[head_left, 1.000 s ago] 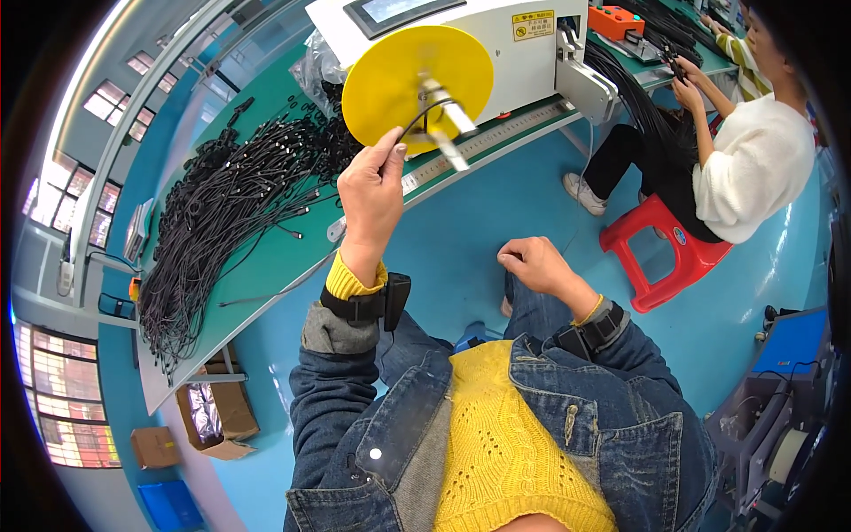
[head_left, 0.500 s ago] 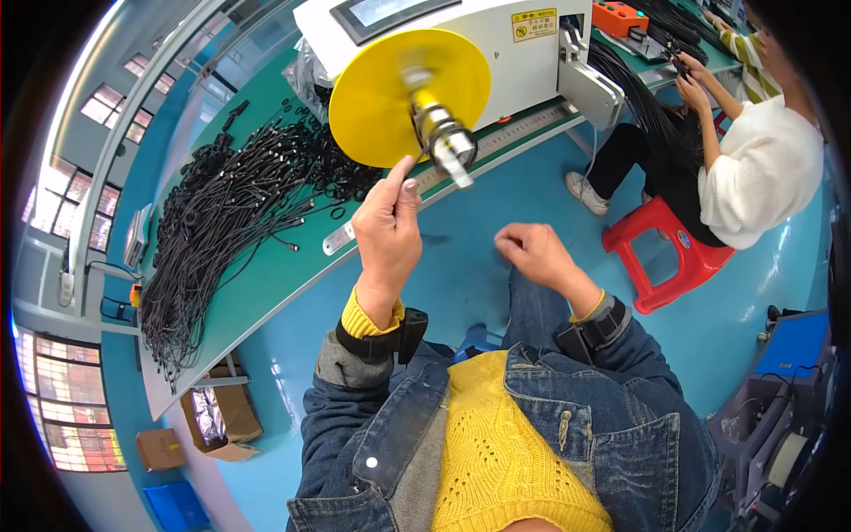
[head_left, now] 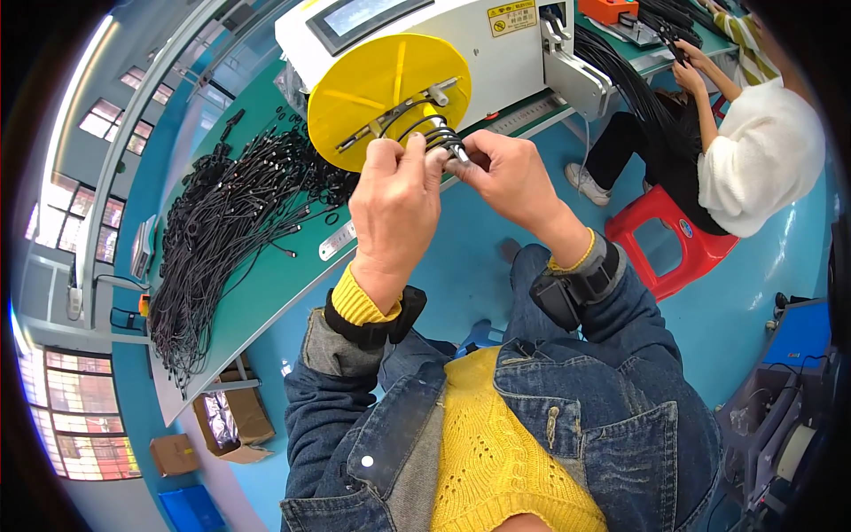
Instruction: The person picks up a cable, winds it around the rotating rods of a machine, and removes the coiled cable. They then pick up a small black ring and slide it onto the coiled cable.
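Observation:
Wound in loops around the spindle at the front of a yellow disc [head_left: 341, 111] is a black cable [head_left: 446, 140]. The disc sits on a white winding machine [head_left: 483, 66] and shows its slots and spokes clearly. My left hand [head_left: 394, 208] is closed at the left of the coil, thumb and fingers pinched on the cable. From the right, my right hand [head_left: 512, 173] pinches at the coil by the spindle's metal end. The fingers hide part of the loops, so I cannot see exactly which strand each hand grips.
A large heap of black cables [head_left: 213, 239] covers the green table [head_left: 253, 257] at left, beside a metal ruler [head_left: 337, 241]. At right a co-worker in a white top [head_left: 762, 160] sits on a red stool [head_left: 651, 266]. Cardboard boxes [head_left: 175, 454] lie below the table.
The disc, blurred by spinning before, is now still. My right hand has moved up and left to the coil; my left hand has come closer to the spindle.

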{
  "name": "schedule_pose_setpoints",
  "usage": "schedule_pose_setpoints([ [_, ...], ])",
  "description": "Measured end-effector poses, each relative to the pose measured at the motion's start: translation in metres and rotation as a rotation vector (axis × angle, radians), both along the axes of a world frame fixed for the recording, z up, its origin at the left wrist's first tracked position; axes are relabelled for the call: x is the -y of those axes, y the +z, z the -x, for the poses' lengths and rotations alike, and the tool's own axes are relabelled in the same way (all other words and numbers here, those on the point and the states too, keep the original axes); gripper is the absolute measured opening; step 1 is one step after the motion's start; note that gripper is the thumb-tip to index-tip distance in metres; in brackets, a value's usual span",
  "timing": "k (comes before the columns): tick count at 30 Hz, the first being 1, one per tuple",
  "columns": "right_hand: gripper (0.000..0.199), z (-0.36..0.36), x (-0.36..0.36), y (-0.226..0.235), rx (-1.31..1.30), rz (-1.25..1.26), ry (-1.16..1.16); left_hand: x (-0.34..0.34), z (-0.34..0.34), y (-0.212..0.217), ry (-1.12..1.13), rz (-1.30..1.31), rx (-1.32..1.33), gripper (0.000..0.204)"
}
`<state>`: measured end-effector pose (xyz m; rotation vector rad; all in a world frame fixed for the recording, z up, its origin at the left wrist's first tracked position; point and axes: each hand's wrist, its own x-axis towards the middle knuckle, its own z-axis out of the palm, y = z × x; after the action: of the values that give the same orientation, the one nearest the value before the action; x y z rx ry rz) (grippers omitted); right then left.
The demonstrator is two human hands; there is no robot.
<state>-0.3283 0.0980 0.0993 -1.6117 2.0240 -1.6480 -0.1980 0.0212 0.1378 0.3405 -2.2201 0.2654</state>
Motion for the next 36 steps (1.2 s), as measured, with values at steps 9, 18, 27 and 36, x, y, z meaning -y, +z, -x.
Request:
schedule_pose_setpoints([
  [9,0.067,0.035,0.024,-0.011,0.08,0.059,0.128,0.018,-0.009,-0.005,0.152,-0.127,0.142,0.048],
  [18,0.079,0.038,0.037,-0.014,0.127,0.131,0.438,0.029,-0.007,-0.003,-0.194,-0.47,0.18,0.043],
  [27,0.037,-0.008,0.029,-0.019,-0.162,0.283,-0.074,0.018,0.001,0.007,-0.096,-0.487,0.318,0.021],
  [36,0.026,-0.021,-0.006,-0.014,-0.258,0.14,-0.175,-0.013,-0.014,0.005,-0.127,-0.501,0.312,0.021],
])
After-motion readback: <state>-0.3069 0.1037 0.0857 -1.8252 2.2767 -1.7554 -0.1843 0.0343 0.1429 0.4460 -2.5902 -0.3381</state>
